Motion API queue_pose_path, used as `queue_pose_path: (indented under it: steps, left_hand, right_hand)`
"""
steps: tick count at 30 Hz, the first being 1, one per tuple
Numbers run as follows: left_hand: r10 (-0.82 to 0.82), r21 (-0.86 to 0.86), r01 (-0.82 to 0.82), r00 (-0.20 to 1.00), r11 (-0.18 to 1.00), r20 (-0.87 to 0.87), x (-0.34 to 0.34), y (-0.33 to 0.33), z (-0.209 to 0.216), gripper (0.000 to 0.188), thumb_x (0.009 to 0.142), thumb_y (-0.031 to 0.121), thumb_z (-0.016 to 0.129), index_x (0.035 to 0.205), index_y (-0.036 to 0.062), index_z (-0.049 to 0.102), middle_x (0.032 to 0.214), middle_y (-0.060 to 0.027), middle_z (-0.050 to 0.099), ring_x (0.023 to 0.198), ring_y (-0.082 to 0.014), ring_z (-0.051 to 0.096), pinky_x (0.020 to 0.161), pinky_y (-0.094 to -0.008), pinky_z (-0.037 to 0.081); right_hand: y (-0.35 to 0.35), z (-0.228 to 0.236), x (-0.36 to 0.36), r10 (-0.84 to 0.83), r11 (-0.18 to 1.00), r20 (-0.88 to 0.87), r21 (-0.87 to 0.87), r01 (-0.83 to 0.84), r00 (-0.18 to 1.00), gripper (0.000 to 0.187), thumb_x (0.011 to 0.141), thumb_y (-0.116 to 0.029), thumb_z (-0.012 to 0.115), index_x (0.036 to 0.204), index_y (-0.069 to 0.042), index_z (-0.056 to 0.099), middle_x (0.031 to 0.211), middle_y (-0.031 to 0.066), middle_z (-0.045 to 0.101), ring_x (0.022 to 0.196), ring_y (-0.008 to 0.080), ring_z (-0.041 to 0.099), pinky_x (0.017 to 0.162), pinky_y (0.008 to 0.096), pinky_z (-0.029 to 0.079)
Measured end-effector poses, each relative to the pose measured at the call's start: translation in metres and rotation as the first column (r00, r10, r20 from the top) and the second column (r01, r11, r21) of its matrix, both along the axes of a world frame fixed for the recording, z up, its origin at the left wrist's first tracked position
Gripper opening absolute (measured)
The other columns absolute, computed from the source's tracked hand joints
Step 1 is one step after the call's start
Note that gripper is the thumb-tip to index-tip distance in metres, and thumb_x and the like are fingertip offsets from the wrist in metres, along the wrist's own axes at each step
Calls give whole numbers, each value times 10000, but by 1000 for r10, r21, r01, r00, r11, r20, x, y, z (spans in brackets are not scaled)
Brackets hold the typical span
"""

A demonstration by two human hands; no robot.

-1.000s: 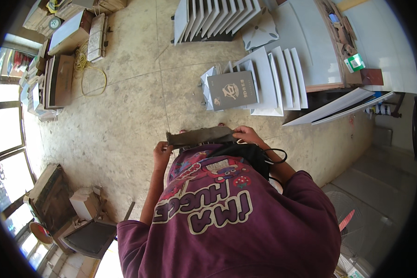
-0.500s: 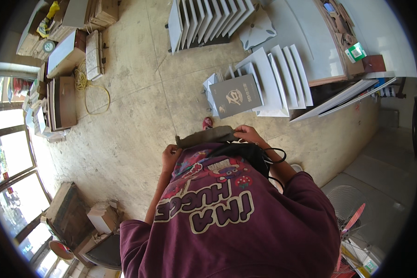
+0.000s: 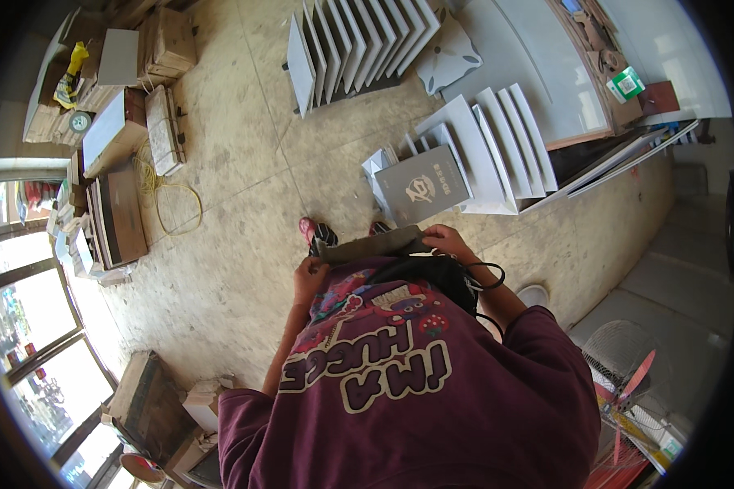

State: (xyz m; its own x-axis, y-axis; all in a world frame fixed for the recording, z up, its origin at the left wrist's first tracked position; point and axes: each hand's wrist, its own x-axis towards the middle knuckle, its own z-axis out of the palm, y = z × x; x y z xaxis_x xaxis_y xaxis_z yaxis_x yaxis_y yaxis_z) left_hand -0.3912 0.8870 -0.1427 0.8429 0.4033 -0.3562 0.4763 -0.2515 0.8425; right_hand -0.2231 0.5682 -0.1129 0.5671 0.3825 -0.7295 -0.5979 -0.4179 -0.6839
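Observation:
My left hand pinches one end of a grey-green piece of cloth, with its fingers closed on the corner. At the other end my right hand grips it between thumb and fingers. The cloth stretches across the front of my waist, over the lower edge of my purple printed shirt. A black item with looped cords, perhaps a bag, hangs against my right side near the forearm. Below the cloth, a red shoe shows on the floor.
Ahead to the right stand upright pale tiles in a row, a grey printed box before them, and another tile row behind. Cartons and a yellow hose lie left. A fan stands right.
My view has shifted slightly, and both feet now show beyond the cloth where only one shoe showed before. Both hands keep their hold on the cloth.

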Motion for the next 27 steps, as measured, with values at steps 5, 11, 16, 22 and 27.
queue_pose_path:
  steps: [5, 11, 16, 22, 27]
  left_hand:
    - [-42, -16, 42, 998, 999, 42, 26, 51, -6, 168, 697, 117, 652, 789, 13, 556, 654, -36, 578, 572, -74, 522, 520, -218, 424]
    - [-30, -135, 25, 999, 991, -40, 57, 127, 2, 174, 687, 94, 638, 803, 0, 550, 664, -71, 587, 580, -115, 556, 513, -246, 446]
    - [-44, -256, 19, 995, 967, -91, 75, 181, 14, 140, 698, 59, 609, 798, -14, 543, 667, -78, 586, 541, -123, 561, 476, -245, 463]
    - [-111, -231, 90, 991, 969, -78, 87, 220, -11, 148, 726, 64, 604, 824, -8, 520, 686, -66, 571, 523, -118, 559, 444, -213, 434]
    - [-131, -236, 106, 987, 966, -95, 115, 222, -9, 144, 730, 63, 597, 826, -9, 518, 684, -60, 561, 532, -116, 555, 450, -220, 436]
  right_hand:
    - [37, -1, 8, -75, 996, -50, 46, 77, 996, 301, 721, -183, 622, 955, -13, 539, 825, 24, 583, 693, 91, 543, 548, 215, 437]
    - [99, 3, 15, -102, 994, -33, -45, 100, 994, 320, 711, -218, 627, 968, -43, 548, 846, 17, 584, 721, 92, 542, 580, 221, 436]
    - [150, 17, 17, -139, 987, -39, -91, 135, 989, 316, 709, -232, 622, 967, -63, 555, 854, 12, 584, 734, 95, 542, 597, 227, 440]
    - [179, 22, 22, -172, 984, -23, -55, 171, 985, 331, 706, -228, 622, 984, -62, 555, 860, 19, 586, 738, 104, 544, 595, 231, 447]
    - [185, 19, 42, -133, 990, 15, -46, 134, 991, 347, 700, -209, 616, 1005, -58, 553, 865, 25, 586, 739, 108, 545, 586, 231, 450]
